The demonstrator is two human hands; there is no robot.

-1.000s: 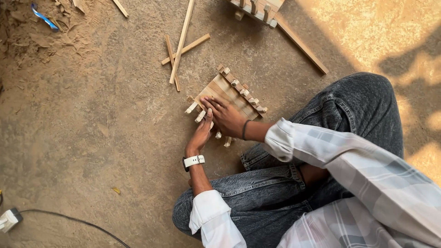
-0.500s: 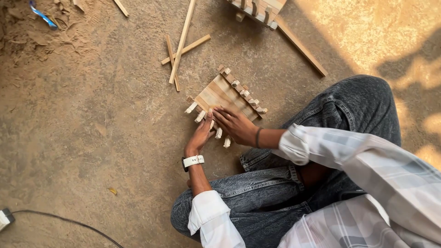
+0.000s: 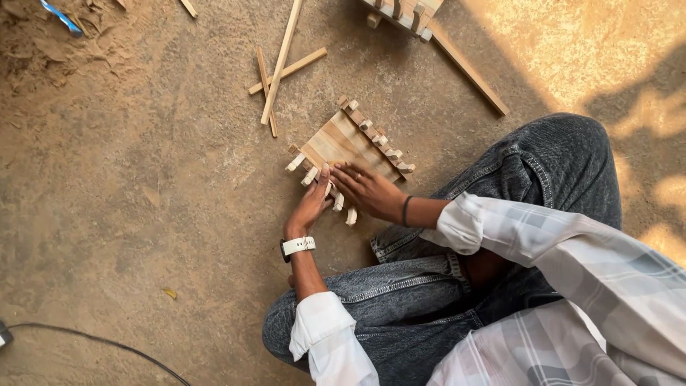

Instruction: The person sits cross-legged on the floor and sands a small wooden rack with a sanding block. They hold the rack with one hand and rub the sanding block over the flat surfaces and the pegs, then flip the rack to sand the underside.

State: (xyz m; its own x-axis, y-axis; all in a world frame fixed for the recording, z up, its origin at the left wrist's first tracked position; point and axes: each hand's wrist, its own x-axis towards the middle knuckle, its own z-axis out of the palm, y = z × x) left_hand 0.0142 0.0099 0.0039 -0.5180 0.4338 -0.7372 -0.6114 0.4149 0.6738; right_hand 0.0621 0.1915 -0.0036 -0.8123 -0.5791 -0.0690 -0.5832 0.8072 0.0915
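Two hands [image 3: 311, 207] [image 3: 368, 189], one slatted wooden panel [image 3: 346, 143], three crossed sticks [image 3: 280, 68], one black cable [image 3: 100, 343].

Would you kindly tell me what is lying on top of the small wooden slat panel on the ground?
Both hands rest on the wooden slat panel: the left hand at its near edge, the right hand flat beside it. The far part is bare. Whatever lies beneath the palms is covered.
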